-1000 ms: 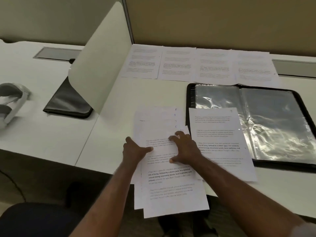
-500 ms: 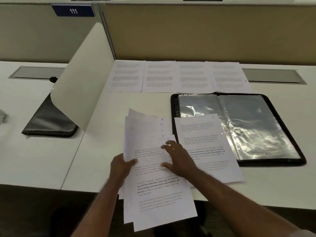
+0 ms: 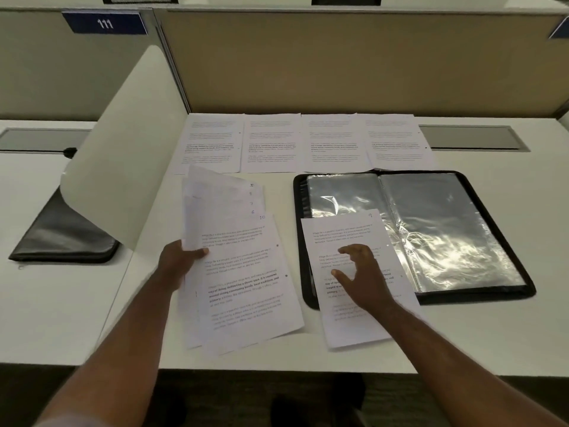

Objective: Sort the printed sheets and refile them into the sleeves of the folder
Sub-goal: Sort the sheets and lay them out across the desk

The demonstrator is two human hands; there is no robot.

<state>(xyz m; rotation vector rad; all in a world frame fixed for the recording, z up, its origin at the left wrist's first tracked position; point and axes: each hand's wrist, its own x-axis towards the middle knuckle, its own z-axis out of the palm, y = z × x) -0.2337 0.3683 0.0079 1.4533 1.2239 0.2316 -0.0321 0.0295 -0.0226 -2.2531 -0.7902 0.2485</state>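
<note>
Paper stack point(image 3: 237, 272) now only in left hand point(image 3: 178, 260); right hand point(image 3: 360, 275) shifted.

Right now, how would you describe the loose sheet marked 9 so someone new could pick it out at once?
Find the open black folder with shiny plastic sleeves on the right of the white desk. One single printed sheet lies across its near left corner, overhanging onto the desk, with the right hand over it. Unlike the fanned stack gripped by the left hand, it lies alone, marked 9 at its top right.
</note>
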